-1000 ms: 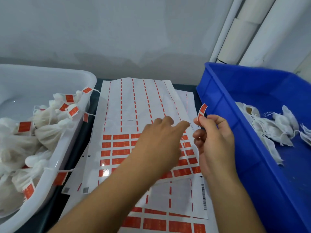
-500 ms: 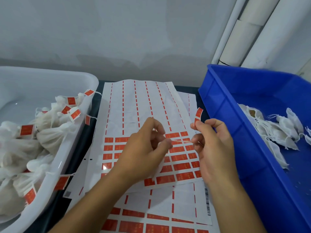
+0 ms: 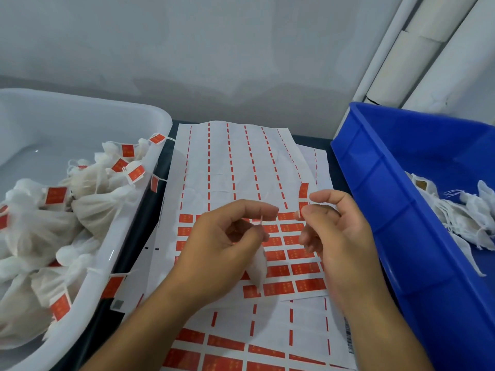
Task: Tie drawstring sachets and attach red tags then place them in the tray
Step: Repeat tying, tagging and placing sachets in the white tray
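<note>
**Sachet and red tag held over the sticker sheets**

A small white sachet (image 3: 257, 266) hangs over the middle of the bench, pinched at its neck by the left hand (image 3: 222, 247), whose thumb and curled fingers close on it while the index finger reaches out above. A thin drawstring (image 3: 263, 207) rises from the pinch. Just to the right, apart from the left hand, the right hand (image 3: 337, 236) pinches a red tag (image 3: 303, 192) between thumb and index finger; the tag stands upright above the fingertips.

Under both hands lies a sticker sheet (image 3: 235, 167), its upper part stripped to white backing with red dashes, its lower part carrying rows of red labels. A second sheet (image 3: 267, 344) lies partly beneath it, nearer the person.

On the left stands a white tray (image 3: 158, 121) holding a heap of tied sachets (image 3: 101, 210) with red tags on them, some tags hanging over the rim. On the right a blue bin (image 3: 388, 199) holds untagged white sachets (image 3: 471, 207). The dark bench (image 3: 139, 223) shows between tray and sheets.
</note>
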{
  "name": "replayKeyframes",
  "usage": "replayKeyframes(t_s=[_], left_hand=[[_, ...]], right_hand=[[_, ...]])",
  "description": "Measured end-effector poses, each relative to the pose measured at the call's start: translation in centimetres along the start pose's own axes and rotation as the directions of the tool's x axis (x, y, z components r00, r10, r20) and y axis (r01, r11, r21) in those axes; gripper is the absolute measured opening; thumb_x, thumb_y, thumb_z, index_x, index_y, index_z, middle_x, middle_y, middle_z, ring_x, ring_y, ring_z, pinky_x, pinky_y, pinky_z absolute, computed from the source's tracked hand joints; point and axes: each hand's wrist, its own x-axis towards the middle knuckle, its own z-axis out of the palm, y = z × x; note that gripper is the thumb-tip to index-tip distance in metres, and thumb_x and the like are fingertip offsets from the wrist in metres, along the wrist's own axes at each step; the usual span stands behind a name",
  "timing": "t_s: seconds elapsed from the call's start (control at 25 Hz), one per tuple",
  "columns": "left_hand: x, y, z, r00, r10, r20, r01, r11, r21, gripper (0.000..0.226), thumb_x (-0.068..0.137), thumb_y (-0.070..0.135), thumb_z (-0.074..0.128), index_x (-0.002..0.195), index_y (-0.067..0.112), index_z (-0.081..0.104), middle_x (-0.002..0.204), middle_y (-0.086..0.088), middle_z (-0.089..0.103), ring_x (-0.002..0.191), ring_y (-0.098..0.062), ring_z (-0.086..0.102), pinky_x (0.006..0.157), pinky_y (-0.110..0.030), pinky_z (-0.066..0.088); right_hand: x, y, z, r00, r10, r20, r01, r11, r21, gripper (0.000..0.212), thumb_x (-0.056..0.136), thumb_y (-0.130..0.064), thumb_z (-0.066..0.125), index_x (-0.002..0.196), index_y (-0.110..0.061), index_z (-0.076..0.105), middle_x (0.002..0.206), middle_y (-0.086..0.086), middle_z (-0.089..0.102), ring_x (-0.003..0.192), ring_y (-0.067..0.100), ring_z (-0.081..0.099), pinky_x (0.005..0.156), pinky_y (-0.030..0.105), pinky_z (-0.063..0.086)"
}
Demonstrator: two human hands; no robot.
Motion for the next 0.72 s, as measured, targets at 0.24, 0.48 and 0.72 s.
replayKeyframes(t_s=[0.24, 0.48, 0.72], left_hand=[[-0.2, 0.1, -0.5, 1.000, -0.027, 0.009, 0.027, 0.997, -0.065, 0.033, 0.095, 0.018, 0.065, 0.111, 0.047, 0.067, 0.109, 0.031, 0.069, 0.085, -0.003, 0.073, 0.065, -0.014, 0.058], [-0.2, 0.2, -1.2, 0.982, -0.012, 0.190, 0.023, 0.998, -0.055, 0.033, 0.094, 0.015, 0.066, 0.116, 0.039, 0.072, 0.101, 0.014, 0.075, 0.083, -0.016, 0.074, 0.076, -0.025, 0.062], [-0.2, 0.0, -1.1, 0.976, 0.020, 0.219, -0.003, 0.997, -0.079, 0.023, 0.098, 0.029, 0.063, 0.118, 0.038, 0.072, 0.106, 0.016, 0.075, 0.082, -0.017, 0.074, 0.073, -0.022, 0.060]], right_hand=[[-0.6, -0.4, 0.4, 0.968, -0.129, 0.214, 0.147, 0.987, -0.069, 0.009, 0.100, -0.028, 0.060, 0.094, -0.034, 0.062, 0.074, -0.005, 0.066, 0.059, 0.009, 0.063, 0.060, 0.019, 0.055], [-0.9, -0.4, 0.2, 0.921, -0.169, 0.350, 0.269, 0.928, -0.259, 0.027, 0.088, -0.046, 0.072, 0.098, -0.033, 0.050, 0.084, -0.004, 0.071, 0.077, 0.021, 0.071, 0.066, 0.030, 0.062], [-0.8, -0.4, -0.1, 0.929, -0.177, 0.326, 0.289, 0.897, -0.335, 0.030, 0.089, -0.041, 0.075, 0.085, -0.038, 0.046, 0.077, -0.008, 0.070, 0.062, 0.014, 0.063, 0.059, 0.019, 0.056]])
